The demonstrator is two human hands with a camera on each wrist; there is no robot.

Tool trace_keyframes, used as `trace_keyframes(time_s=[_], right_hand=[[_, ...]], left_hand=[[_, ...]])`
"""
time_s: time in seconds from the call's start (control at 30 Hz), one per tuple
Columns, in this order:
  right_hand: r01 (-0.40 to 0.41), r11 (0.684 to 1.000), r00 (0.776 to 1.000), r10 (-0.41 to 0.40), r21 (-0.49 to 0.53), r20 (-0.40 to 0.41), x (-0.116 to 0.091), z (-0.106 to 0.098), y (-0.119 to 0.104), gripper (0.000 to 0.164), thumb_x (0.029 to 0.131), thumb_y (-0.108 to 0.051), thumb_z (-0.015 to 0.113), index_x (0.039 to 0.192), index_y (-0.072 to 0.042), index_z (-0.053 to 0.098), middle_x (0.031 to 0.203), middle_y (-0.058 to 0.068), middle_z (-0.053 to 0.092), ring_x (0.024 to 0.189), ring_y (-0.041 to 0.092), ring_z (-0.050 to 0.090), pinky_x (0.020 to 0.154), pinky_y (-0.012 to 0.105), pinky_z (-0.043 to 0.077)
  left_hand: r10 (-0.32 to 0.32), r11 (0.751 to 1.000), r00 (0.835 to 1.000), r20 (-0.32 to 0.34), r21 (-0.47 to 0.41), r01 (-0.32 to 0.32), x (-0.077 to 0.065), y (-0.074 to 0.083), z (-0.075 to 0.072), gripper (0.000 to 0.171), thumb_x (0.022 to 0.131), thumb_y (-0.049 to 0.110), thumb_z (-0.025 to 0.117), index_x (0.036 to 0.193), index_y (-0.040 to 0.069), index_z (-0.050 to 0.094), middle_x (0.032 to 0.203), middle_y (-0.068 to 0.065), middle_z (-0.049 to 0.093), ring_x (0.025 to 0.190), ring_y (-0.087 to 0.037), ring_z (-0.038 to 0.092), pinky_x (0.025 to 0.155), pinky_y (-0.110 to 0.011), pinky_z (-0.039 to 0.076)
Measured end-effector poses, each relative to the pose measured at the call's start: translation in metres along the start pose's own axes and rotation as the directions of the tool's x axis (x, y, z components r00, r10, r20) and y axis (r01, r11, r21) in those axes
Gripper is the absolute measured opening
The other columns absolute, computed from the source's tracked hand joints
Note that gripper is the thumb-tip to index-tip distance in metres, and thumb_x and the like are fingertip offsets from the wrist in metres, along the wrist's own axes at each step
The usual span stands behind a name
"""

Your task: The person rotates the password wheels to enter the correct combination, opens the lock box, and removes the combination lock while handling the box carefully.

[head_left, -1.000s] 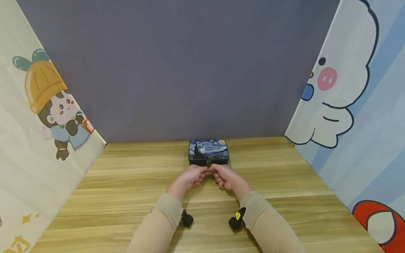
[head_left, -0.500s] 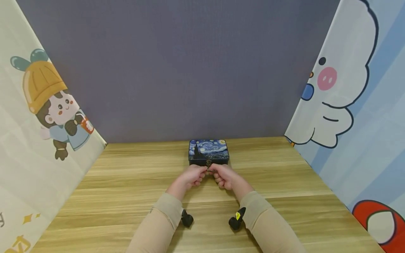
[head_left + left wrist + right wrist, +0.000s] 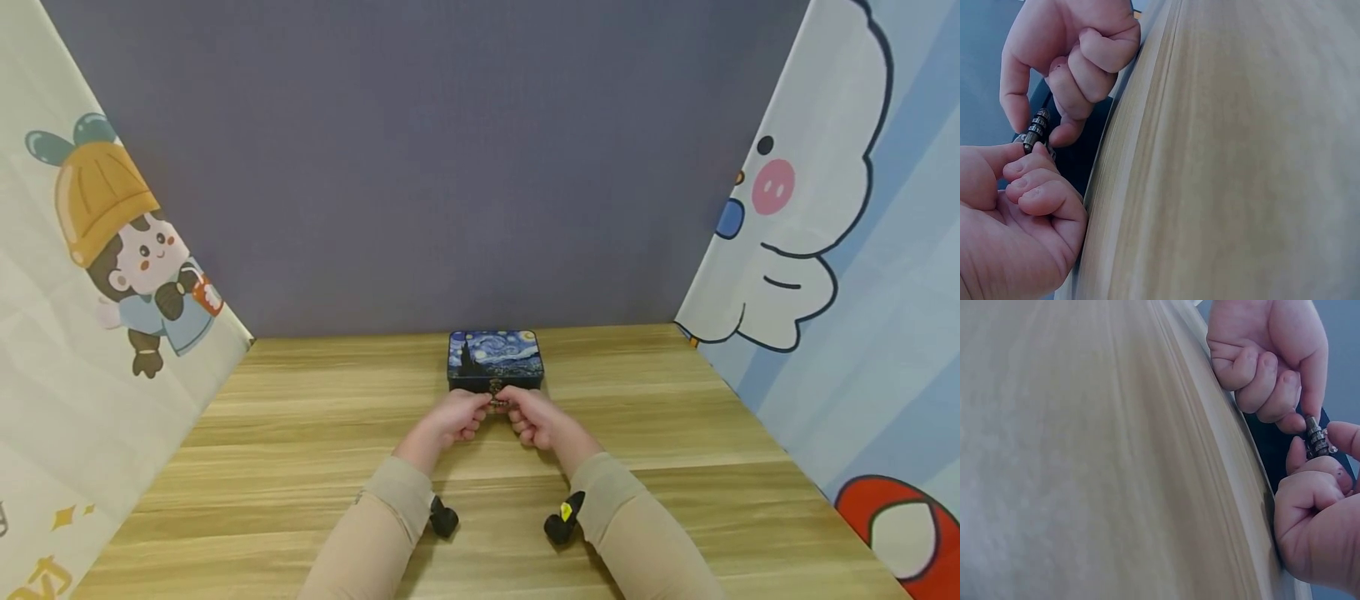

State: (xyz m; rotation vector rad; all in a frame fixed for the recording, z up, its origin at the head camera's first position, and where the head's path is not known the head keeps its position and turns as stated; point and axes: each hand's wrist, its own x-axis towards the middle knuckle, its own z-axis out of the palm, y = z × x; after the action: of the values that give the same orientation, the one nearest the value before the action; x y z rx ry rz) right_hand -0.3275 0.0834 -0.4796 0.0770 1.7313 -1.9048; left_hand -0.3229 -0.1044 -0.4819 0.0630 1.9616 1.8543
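A small box (image 3: 495, 354) with a starry-night painting on its lid lies closed at the back of the table. At its front hangs a dark metal combination lock (image 3: 1035, 130) with ringed dials, below a brass-coloured clasp (image 3: 495, 387). My left hand (image 3: 457, 416) pinches one end of this lock between thumb and index finger, its other fingers curled in. From the other side, my right hand (image 3: 534, 417) has thumb and index finger around the lock's dials (image 3: 1317, 436). Small metal loops beside the dials are partly hidden by the fingers.
The wood-grain table (image 3: 300, 467) stretches around both forearms. A grey panel (image 3: 450, 167) stands right behind the box. Cartoon-printed cloths (image 3: 810, 275) border the sides. Black wrist devices (image 3: 444, 521) sit under both sleeves.
The right hand's fingertips have shifted very slightly at the lock. The left hand and the box stay in place.
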Motion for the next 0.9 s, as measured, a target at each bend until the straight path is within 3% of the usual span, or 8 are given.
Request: trace_keyframes(time_s=[0.3, 0.53, 0.9], right_hand=[[-0.009, 0.999, 1.0, 0.008, 0.039, 0.016, 0.002, -0.01, 0.0, 0.031, 0.091, -0.033, 0.065, 0.09, -0.003, 0.059, 0.055, -0.01, 0.029, 0.04, 0.003, 0.023, 0.038, 0.019, 0.018], [-0.013, 1.0, 1.0, 0.013, 0.008, 0.013, 0.0, -0.014, -0.002, 0.038, 0.094, -0.035, 0.063, 0.106, 0.001, 0.06, 0.055, -0.01, 0.026, 0.041, 0.003, 0.021, 0.038, 0.02, 0.018], [-0.014, 1.0, 0.999, 0.014, 0.008, 0.03, -0.001, -0.021, -0.003, 0.031, 0.096, -0.034, 0.061, 0.098, -0.004, 0.058, 0.056, -0.01, 0.027, 0.041, 0.003, 0.022, 0.038, 0.02, 0.019]], left_hand=[[0.014, 1.0, 1.0, 0.01, 0.014, -0.014, -0.001, 0.002, 0.001, 0.03, 0.108, 0.024, 0.049, 0.096, -0.003, 0.056, 0.062, 0.004, 0.035, 0.047, -0.009, 0.026, 0.046, -0.024, 0.026], [0.014, 1.0, 1.0, 0.006, 0.017, -0.014, -0.002, 0.002, -0.001, 0.029, 0.107, 0.024, 0.05, 0.094, -0.001, 0.055, 0.061, 0.004, 0.035, 0.048, -0.009, 0.026, 0.047, -0.024, 0.026], [0.019, 1.0, 1.0, 0.009, 0.016, -0.02, 0.006, -0.002, 0.0, 0.03, 0.108, 0.024, 0.05, 0.088, 0.002, 0.053, 0.061, 0.004, 0.033, 0.047, -0.009, 0.025, 0.046, -0.024, 0.025]])
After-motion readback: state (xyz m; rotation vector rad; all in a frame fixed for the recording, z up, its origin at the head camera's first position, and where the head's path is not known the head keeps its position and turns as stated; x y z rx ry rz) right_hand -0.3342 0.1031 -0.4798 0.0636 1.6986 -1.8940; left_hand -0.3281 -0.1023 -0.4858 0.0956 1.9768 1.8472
